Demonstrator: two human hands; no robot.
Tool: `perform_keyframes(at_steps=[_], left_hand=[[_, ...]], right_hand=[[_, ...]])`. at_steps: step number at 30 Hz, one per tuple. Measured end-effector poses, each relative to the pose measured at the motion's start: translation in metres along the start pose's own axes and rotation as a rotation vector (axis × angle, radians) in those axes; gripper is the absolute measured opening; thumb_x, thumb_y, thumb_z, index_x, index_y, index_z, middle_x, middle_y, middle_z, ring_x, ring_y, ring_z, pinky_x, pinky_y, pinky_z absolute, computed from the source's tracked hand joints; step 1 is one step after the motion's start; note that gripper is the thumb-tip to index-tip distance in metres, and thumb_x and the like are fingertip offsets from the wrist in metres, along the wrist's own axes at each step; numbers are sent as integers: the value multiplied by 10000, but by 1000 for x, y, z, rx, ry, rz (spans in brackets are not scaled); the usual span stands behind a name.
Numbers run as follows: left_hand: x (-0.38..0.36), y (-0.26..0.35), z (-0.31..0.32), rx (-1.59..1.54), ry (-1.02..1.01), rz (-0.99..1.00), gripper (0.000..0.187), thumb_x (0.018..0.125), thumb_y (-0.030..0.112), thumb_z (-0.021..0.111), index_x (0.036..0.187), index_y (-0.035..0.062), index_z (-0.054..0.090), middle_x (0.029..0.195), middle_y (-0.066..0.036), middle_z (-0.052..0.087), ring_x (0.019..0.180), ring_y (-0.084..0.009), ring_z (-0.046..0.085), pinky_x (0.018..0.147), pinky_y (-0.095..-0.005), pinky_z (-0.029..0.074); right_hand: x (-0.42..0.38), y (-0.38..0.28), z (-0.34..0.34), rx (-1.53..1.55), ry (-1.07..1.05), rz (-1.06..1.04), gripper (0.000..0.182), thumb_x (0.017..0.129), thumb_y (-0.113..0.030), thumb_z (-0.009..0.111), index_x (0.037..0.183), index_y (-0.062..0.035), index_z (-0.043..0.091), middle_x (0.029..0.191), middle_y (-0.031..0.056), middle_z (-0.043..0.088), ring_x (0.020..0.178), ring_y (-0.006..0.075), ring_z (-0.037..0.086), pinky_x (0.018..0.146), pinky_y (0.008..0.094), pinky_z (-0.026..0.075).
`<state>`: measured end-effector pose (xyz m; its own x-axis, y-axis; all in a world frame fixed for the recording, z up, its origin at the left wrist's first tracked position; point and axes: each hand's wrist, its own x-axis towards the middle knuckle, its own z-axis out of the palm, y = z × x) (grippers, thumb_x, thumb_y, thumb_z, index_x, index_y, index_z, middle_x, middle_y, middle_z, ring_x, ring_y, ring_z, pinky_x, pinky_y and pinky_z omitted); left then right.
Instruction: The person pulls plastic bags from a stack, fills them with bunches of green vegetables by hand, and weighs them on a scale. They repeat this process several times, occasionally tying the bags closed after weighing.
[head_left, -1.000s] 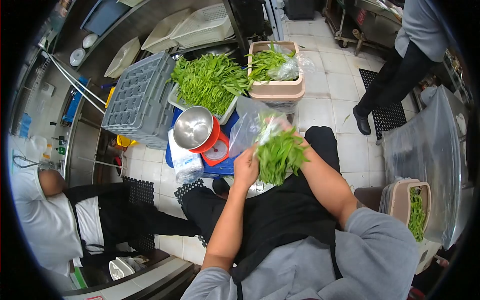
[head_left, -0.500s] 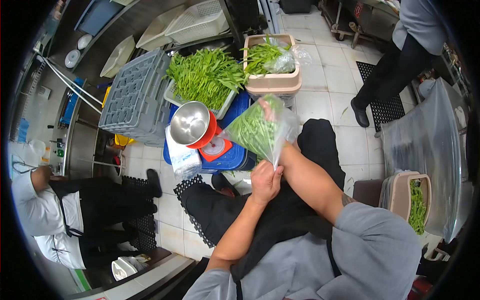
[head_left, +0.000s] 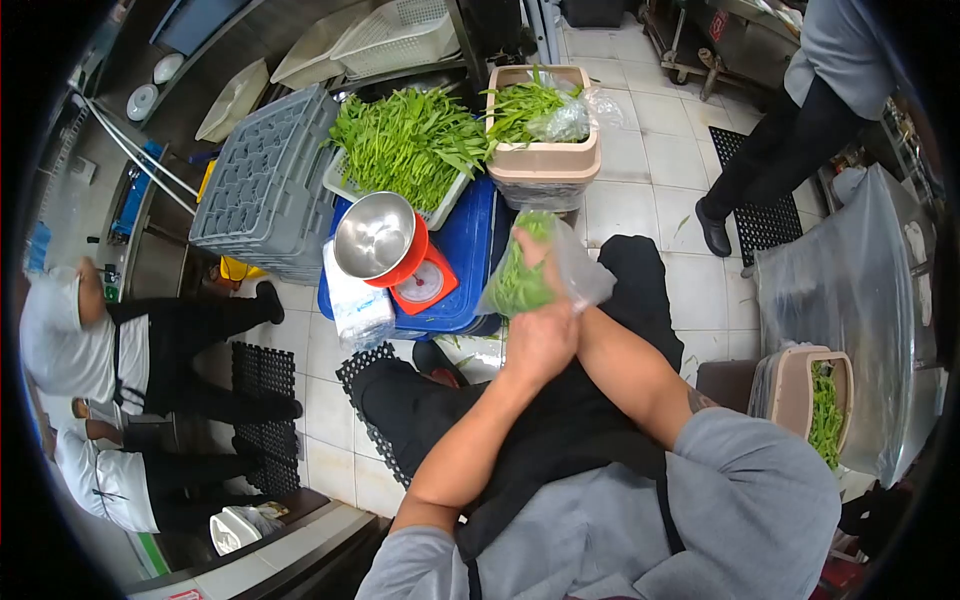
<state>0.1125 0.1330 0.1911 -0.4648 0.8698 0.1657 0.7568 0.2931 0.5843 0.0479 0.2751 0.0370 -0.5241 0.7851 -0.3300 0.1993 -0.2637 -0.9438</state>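
Resting between both hands [head_left: 540, 310]: bag of greens [head_left: 525, 280].

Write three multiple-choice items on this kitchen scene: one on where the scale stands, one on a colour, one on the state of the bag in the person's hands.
1. Where does the kitchen scale stand?
A. on the blue crate
B. on the floor tiles
C. inside the grey rack

2. What colour is the body of the scale under its metal bowl?
A. yellow
B. red-orange
C. black

3. What is the state of the clear plastic bag?
A. flat and empty
B. lying on the floor
C. filled with leafy greens and held by both hands

Answers:
1. A, as the scale rests on the blue crate's top, in front of the white basket of greens.
2. B, as red-orange plastic shows around the dial and below the bowl.
3. C, as the left hand grips the bag from below while the right hand is on its upper part, with greens visible through the plastic.
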Motion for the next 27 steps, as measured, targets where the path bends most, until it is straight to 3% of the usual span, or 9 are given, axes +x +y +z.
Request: perform_keyframes(at_steps=[2, 5, 9, 11, 14, 20, 24, 25, 27], left_hand=[[10, -27, 16, 15, 37, -118, 300, 957, 269, 530, 843, 8, 626, 752, -259, 636, 713, -463, 622, 675, -550, 488], [22, -52, 13, -31, 137, -342, 390, 998, 336, 474, 859, 6, 628, 772, -279, 626, 769, -486, 613, 696, -562, 459], [21, -78, 10, -59, 198, -431, 432, 1020, 355, 444, 846, -1, 618, 742, -269, 613, 749, -468, 609, 670, -527, 445], [17, -80, -4, -149, 159, -428, 413, 1016, 361, 453, 869, 6, 605, 762, -278, 618, 783, -488, 601, 681, -545, 442], [9, -68, -31, -225, 115, -427, 367, 1002, 329, 481, 868, 5, 590, 772, -282, 604, 792, -491, 590, 669, -535, 435], [-8, -69, -70, -237, 178, -448, 239, 962, 213, 536, 873, -1, 592, 733, -263, 587, 719, -457, 575, 638, -473, 443], [-15, -72, -86, -96, 130, -483, 255, 955, 231, 565, 894, -13, 607, 727, -249, 604, 730, -437, 595, 647, -459, 461], [-14, -67, -87, -103, 98, -464, 254, 954, 231, 570, 892, -12, 608, 740, -250, 606, 736, -438, 596, 653, -466, 460], [-16, -52, -91, -118, 19, -427, 252, 952, 230, 580, 888, -12, 609, 764, -252, 611, 750, -440, 597, 664, -481, 458]], right_hand=[[31, 46, -4, -368, -67, -73, 463, 852, -409, 664, 1090, -12, 679, 1048, 175, 683, 954, 283, 641, 811, 431, 501], [-18, 4, -31, -316, -493, 281, 461, 857, -393, 639, 1105, -5, 679, 1135, 252, 658, 1067, 324, 627, 870, 446, 496], [-49, -40, -42, -1164, -608, -139, 401, 854, -294, 614, 1093, 25, 658, 1106, 291, 649, 1069, 388, 627, 884, 461, 496], [-71, -93, -64, -967, -561, -404, 348, 849, -255, 631, 1016, 49, 641, 1000, 267, 672, 975, 415, 636, 854, 471, 496], [-84, -105, -82, -736, -82, -1044, 344, 775, -257, 747, 983, -13, 622, 999, 186, 644, 931, 377, 615, 810, 462, 497], [-116, -107, -102, -702, -297, -1432, 377, 727, -256, 791, 1013, -80, 620, 915, 92, 593, 946, 301, 577, 820, 403, 484], [-103, -66, -116, -1064, -685, -1196, 270, 703, -205, 765, 927, -76, 686, 939, 68, 611, 986, 289, 570, 854, 414, 461], [-118, -84, -104, -843, -529, -1480, 241, 676, -137, 739, 904, -62, 713, 936, 85, 636, 944, 298, 598, 844, 403, 472], [-147, -126, -75, -703, -395, -1442, 204, 714, -105, 712, 912, -57, 703, 957, 99, 644, 971, 299, 605, 844, 406, 474]])
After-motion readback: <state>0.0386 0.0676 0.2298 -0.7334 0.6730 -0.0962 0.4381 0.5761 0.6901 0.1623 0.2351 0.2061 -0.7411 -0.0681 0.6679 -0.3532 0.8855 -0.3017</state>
